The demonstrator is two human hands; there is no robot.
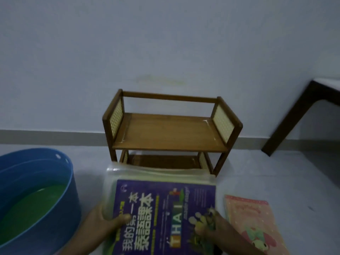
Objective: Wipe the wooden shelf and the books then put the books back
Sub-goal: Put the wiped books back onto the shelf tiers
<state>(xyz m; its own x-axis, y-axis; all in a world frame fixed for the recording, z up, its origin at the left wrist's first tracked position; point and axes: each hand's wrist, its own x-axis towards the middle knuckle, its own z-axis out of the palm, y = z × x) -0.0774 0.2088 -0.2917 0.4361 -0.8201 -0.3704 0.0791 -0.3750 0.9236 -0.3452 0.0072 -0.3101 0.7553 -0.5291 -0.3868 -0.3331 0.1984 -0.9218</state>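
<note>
Two books are concerning me at this moment, and the wooden shelf (170,133) is my landmark: it is standing against the wall with both of its boards bare. Just in front of the shelf I am holding the purple book (161,216), which is lying on a pale plastic-covered stack (158,173); I cannot tell how many books are under it. My left hand (103,229) is gripping the near left corner, with the thumb curled on the cover. My right hand (211,225) is pressing a crumpled greenish cloth (204,219) on the near right part of the cover, fingers bent around the cloth.

To the right of the purple book, also in front of the shelf, the pink book (255,225) is lying flat on the floor. To the left of the shelf the blue basin (36,197) is standing with green water inside.

I think the step in hand is wiping this cover. To do it well, I am planning to keep the left hand firm so the stack is not sliding, and to move the cloth in long strokes away from me toward the shelf, edge to edge. The cloth should be only damp, because too much water could go into the pages. After that the spine and the back side are needing the same care, before anything is going back on the upper board.
</note>
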